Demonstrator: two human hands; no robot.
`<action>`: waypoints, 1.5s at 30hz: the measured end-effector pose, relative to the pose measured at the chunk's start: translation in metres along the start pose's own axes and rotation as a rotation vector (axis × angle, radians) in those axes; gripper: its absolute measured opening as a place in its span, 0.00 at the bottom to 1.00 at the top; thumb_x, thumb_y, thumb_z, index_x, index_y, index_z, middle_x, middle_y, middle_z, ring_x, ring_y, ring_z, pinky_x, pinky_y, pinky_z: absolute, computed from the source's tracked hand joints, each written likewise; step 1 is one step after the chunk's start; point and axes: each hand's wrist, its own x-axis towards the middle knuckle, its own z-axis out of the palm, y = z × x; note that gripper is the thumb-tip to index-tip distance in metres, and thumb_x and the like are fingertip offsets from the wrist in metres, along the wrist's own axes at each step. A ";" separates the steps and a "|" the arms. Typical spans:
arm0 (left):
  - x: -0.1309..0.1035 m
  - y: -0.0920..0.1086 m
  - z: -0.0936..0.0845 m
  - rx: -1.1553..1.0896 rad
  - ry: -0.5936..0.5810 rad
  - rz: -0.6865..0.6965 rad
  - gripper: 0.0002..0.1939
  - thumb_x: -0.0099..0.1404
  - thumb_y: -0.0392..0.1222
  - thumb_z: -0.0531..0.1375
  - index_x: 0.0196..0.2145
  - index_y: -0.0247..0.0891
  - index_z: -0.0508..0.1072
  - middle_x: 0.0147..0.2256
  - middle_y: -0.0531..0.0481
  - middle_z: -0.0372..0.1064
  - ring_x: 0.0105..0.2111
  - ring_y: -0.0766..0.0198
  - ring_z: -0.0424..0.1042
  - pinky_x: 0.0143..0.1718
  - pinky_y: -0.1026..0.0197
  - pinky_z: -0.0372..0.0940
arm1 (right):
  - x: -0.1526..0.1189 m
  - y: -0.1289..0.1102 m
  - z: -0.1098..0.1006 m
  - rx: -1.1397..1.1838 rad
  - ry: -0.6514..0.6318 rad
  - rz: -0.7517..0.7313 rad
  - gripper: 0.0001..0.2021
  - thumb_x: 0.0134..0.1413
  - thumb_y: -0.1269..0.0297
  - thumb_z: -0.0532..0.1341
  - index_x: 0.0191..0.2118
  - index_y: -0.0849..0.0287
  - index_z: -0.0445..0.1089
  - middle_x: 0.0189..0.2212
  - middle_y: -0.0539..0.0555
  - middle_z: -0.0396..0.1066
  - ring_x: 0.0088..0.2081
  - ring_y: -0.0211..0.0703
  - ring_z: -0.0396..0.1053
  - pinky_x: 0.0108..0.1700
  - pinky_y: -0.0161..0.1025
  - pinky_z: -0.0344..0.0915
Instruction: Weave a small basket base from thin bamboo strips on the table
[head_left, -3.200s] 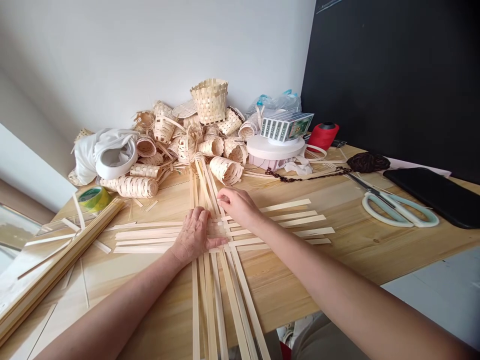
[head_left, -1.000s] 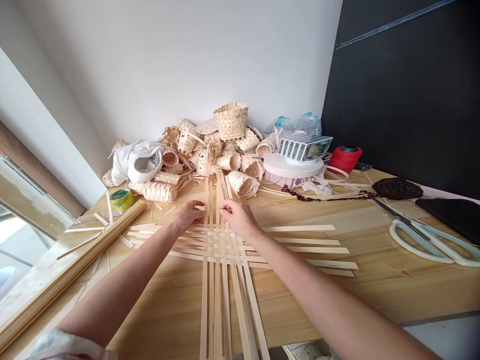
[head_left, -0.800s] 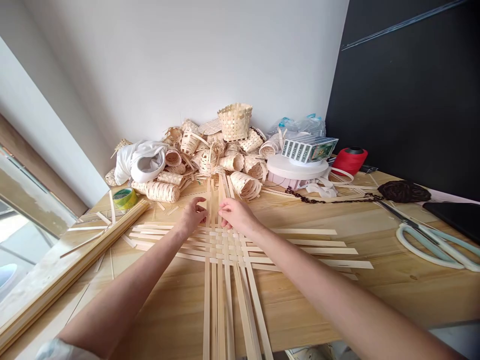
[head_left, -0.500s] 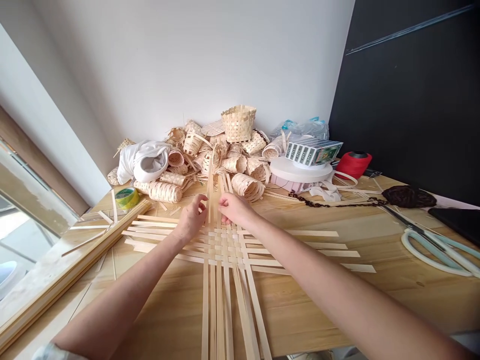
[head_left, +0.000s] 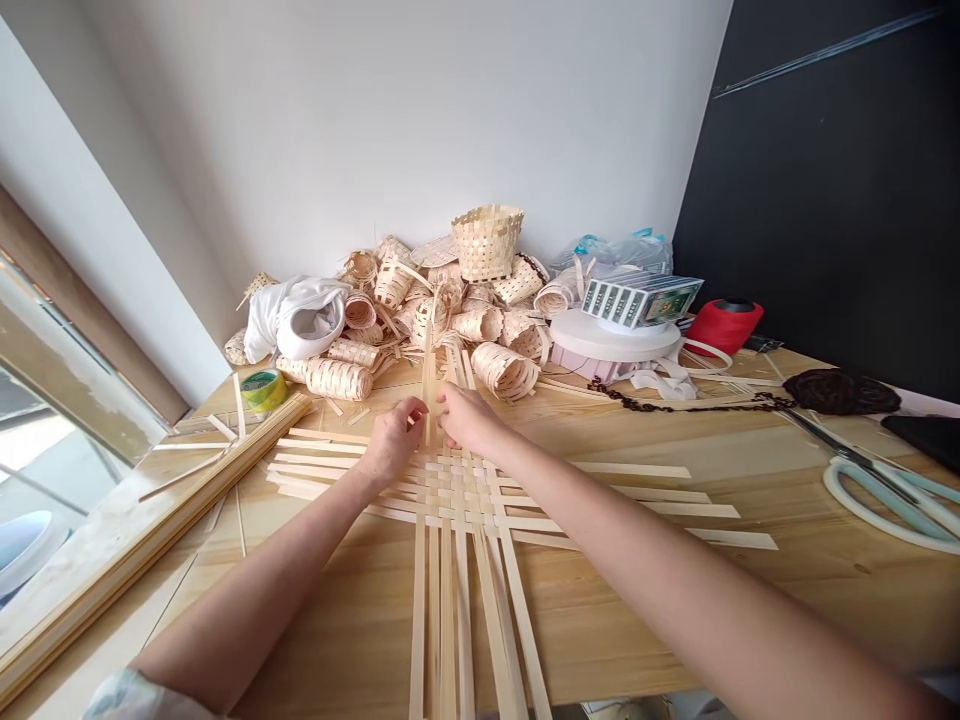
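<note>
A flat, checkered woven mat of pale wood strips (head_left: pixel 461 488) lies on the table before me. Long loose strip ends run out from it on all sides, those at the near side (head_left: pixel 442 620) reaching past the table edge. At the mat's far edge, my left hand (head_left: pixel 396 438) is closed with curled fingers at the leftmost upright strip (head_left: pixel 429 395). My right hand (head_left: pixel 469 420) is just beside it, thumb and fingers pinched together over the far strips. Its wrist and forearm cross above the mat's right-hand ends. The fingers partly hide what they grip.
Behind the mat, woven baskets (head_left: pixel 487 243) are heaped against the wall. A white turntable (head_left: pixel 615 336) bears a patterned box (head_left: pixel 643 298). Scissors (head_left: pixel 877 490) and dark yarn (head_left: pixel 840 391) lie right. At left are a tape roll (head_left: pixel 263 390), white cloth (head_left: pixel 292 305) and a strip bundle (head_left: pixel 157 530).
The whole scene has shifted a little to the right in view as the head turned. Both hands stay at the mat's far edge, with only slight finger movement.
</note>
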 end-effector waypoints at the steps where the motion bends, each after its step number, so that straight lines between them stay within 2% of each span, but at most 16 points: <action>1: 0.001 0.001 0.001 0.024 -0.006 0.010 0.08 0.56 0.29 0.50 0.31 0.38 0.65 0.27 0.55 0.64 0.20 0.73 0.62 0.25 0.69 0.58 | 0.000 0.000 0.002 -0.023 -0.001 -0.008 0.14 0.44 0.78 0.56 0.39 0.59 0.64 0.30 0.55 0.71 0.14 0.35 0.64 0.16 0.32 0.57; 6: -0.004 0.004 0.004 0.166 -0.044 0.057 0.10 0.57 0.27 0.49 0.33 0.37 0.64 0.32 0.50 0.65 0.29 0.67 0.66 0.32 0.65 0.61 | 0.000 0.006 0.009 -0.073 -0.028 -0.026 0.11 0.44 0.77 0.56 0.36 0.58 0.64 0.31 0.54 0.71 0.14 0.32 0.62 0.16 0.31 0.56; 9: -0.020 0.002 0.003 0.251 -0.096 0.093 0.08 0.58 0.29 0.49 0.33 0.37 0.64 0.32 0.48 0.64 0.31 0.62 0.65 0.34 0.60 0.61 | 0.001 0.011 0.010 -0.059 -0.063 -0.045 0.06 0.46 0.74 0.56 0.33 0.59 0.65 0.27 0.50 0.70 0.14 0.30 0.62 0.16 0.29 0.56; 12: -0.036 -0.004 0.004 0.363 -0.164 0.196 0.06 0.59 0.30 0.49 0.33 0.36 0.63 0.32 0.46 0.64 0.34 0.58 0.64 0.38 0.55 0.61 | 0.001 0.018 0.012 -0.060 -0.080 -0.080 0.03 0.45 0.74 0.57 0.27 0.59 0.66 0.21 0.47 0.67 0.14 0.29 0.60 0.17 0.28 0.55; 15: -0.044 -0.015 0.009 0.367 -0.132 0.287 0.06 0.60 0.30 0.48 0.35 0.35 0.61 0.36 0.44 0.63 0.38 0.58 0.62 0.40 0.55 0.61 | 0.002 0.025 0.015 -0.071 -0.060 -0.120 0.03 0.44 0.74 0.59 0.24 0.59 0.66 0.18 0.45 0.65 0.14 0.29 0.60 0.18 0.27 0.55; 18: -0.044 -0.025 0.016 0.287 -0.078 0.318 0.07 0.60 0.29 0.47 0.36 0.35 0.60 0.36 0.44 0.61 0.38 0.60 0.61 0.41 0.56 0.61 | 0.002 0.029 0.017 -0.074 -0.050 -0.148 0.03 0.45 0.72 0.59 0.25 0.59 0.66 0.17 0.44 0.64 0.14 0.29 0.60 0.19 0.27 0.55; 21: -0.043 -0.027 0.018 0.259 -0.081 0.341 0.07 0.60 0.28 0.47 0.35 0.35 0.60 0.35 0.45 0.60 0.37 0.61 0.60 0.41 0.56 0.61 | 0.001 0.029 0.016 -0.084 -0.055 -0.163 0.02 0.46 0.72 0.58 0.27 0.59 0.67 0.18 0.44 0.64 0.15 0.29 0.60 0.19 0.27 0.55; 31: -0.042 -0.021 0.013 0.345 -0.179 0.388 0.12 0.63 0.31 0.46 0.42 0.36 0.64 0.39 0.43 0.59 0.40 0.59 0.59 0.44 0.54 0.60 | -0.008 0.019 0.014 -0.217 -0.044 -0.248 0.07 0.41 0.76 0.57 0.27 0.58 0.69 0.22 0.47 0.67 0.25 0.35 0.60 0.24 0.30 0.50; 45: -0.040 -0.021 0.013 0.382 -0.225 0.369 0.11 0.64 0.34 0.46 0.41 0.35 0.65 0.41 0.42 0.57 0.42 0.57 0.57 0.45 0.52 0.59 | -0.006 0.026 0.012 -0.219 0.012 -0.150 0.05 0.43 0.74 0.58 0.26 0.60 0.71 0.25 0.51 0.71 0.28 0.36 0.64 0.26 0.30 0.55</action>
